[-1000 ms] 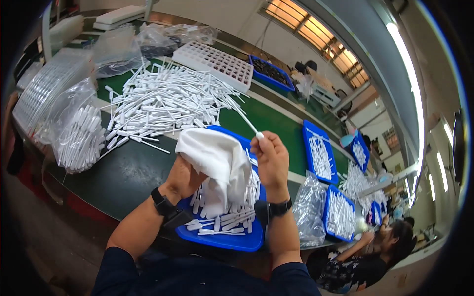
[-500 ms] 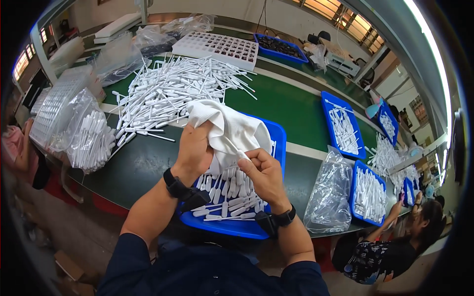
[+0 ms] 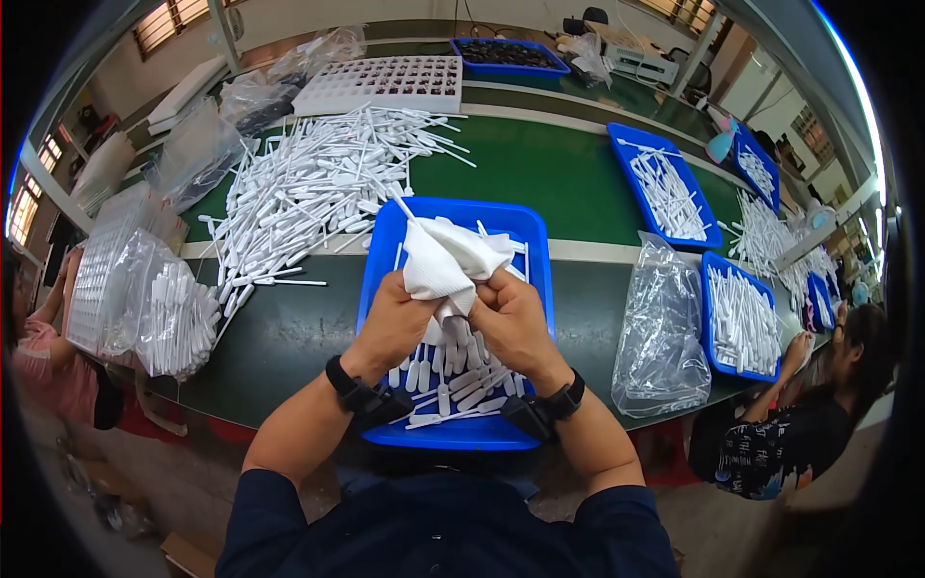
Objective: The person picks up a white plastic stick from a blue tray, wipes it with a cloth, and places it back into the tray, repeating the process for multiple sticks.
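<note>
A white ribbed cloth (image 3: pixel 445 258) is bunched between my two hands, above a blue tray (image 3: pixel 533 223). My left hand (image 3: pixel 397 316) grips its lower left side. Fingers of my right hand (image 3: pixel 515 320) are closed on its right side, close to the left hand. From the cloth's upper left pokes the thin end of a white plastic stick (image 3: pixel 399 204); the rest of it is hidden in the folds. Beneath my hands, white paddle-handled plastic sticks (image 3: pixel 469 390) lie in the tray, partly covered by the cloth and wrists.
A large heap of white sticks (image 3: pixel 318 183) spreads at the left, beside a bagged bundle (image 3: pixel 180 318). Behind stands a white foam tray (image 3: pixel 381 85). To the right are a clear plastic bag (image 3: pixel 660 332) and blue trays of sticks (image 3: pixel 742 323). People sit at both sides.
My hands have drawn together, gathering the cloth into a tighter bunch. The stick end now shows at its upper left. The view has shifted, revealing more of the tray's far rim.
</note>
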Demonstrator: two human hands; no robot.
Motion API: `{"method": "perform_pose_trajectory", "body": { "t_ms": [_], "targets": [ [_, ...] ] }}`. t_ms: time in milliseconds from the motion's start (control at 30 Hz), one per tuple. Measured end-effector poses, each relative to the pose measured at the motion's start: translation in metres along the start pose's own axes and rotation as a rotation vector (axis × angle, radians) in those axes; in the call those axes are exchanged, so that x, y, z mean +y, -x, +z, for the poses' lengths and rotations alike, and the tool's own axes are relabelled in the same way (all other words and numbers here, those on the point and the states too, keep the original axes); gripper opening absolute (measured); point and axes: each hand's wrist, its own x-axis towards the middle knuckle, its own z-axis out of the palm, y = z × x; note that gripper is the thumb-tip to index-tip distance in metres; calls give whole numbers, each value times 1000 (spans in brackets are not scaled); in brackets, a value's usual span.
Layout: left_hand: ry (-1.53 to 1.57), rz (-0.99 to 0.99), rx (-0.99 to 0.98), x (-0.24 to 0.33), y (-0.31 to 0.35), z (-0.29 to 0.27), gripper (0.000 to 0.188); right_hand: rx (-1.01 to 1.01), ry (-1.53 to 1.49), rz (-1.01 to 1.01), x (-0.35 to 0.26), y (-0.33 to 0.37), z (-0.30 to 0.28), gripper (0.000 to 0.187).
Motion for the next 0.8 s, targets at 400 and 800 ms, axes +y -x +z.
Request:
{"method": "perform_pose_trajectory", "body": {
  "t_ms": [400, 800],
  "targets": [
    [148, -20, -27, -7, 3, -2, 26, -97, 275, 43, 0, 4, -15, 26],
    [94, -14, -69, -8, 8, -10, 28, -97, 291, -31, 3, 3, -7, 20]
  ]
}}
